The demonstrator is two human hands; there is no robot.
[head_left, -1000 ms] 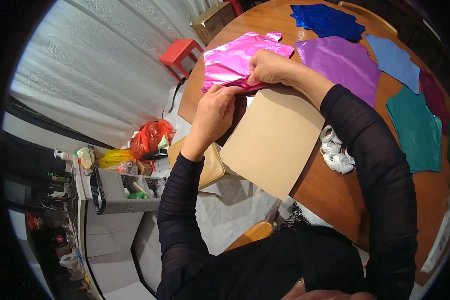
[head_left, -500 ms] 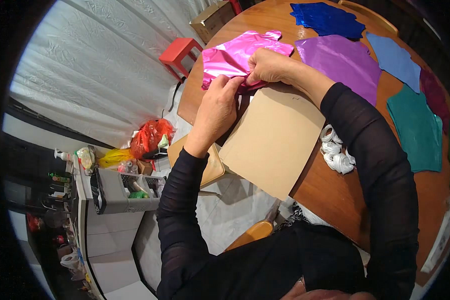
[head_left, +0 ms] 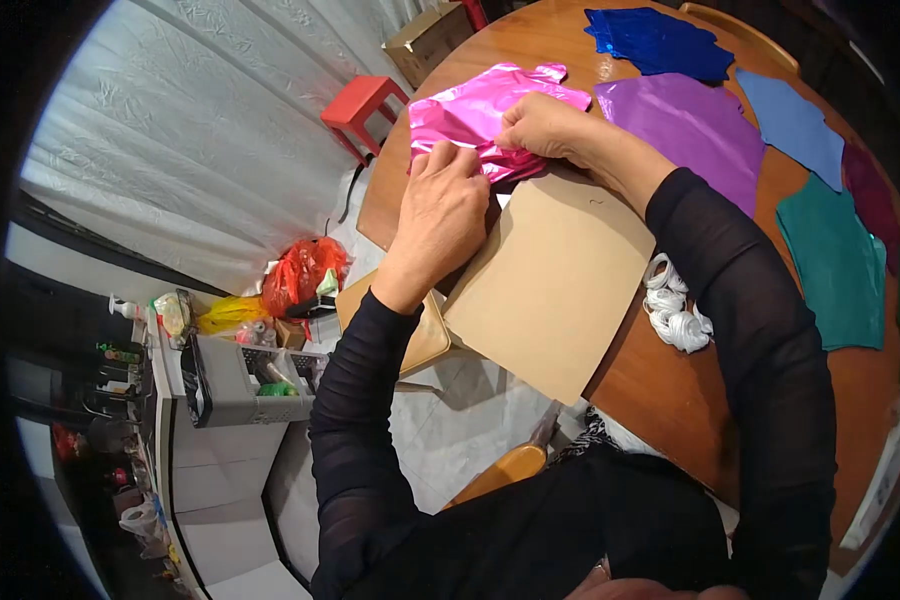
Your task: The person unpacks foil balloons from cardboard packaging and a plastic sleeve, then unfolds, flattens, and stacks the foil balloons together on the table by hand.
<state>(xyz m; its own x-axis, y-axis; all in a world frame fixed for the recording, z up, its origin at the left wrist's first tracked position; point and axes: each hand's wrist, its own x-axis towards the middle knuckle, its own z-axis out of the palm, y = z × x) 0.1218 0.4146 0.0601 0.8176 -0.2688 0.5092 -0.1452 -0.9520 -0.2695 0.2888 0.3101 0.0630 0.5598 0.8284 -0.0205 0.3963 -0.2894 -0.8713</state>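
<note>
A shiny pink sheet [head_left: 475, 105], creased along its near edge, lies at the far left of the round wooden table [head_left: 660, 400]. My left hand [head_left: 440, 215] is on its lower left edge, fingers bent and pinching the material. At the lower right of the sheet, my right hand [head_left: 545, 128] has thumb and forefinger closed on it. A beige board [head_left: 555, 280] lies just below both hands, its near corner past the table edge. Right of the board sit white string rolls [head_left: 675, 315].
Purple [head_left: 685, 130], dark blue [head_left: 660, 42], light blue [head_left: 792, 125] and teal sheets [head_left: 832, 265] lie across the table. A red stool [head_left: 362, 105] and a cardboard box [head_left: 427, 45] stand beyond its left edge. Nearer is a wooden stool [head_left: 425, 340].
My left hand has moved from reaching sideways along the pink sheet's near edge to a bent-finger grip slightly higher on it. My right hand has shifted slightly.
</note>
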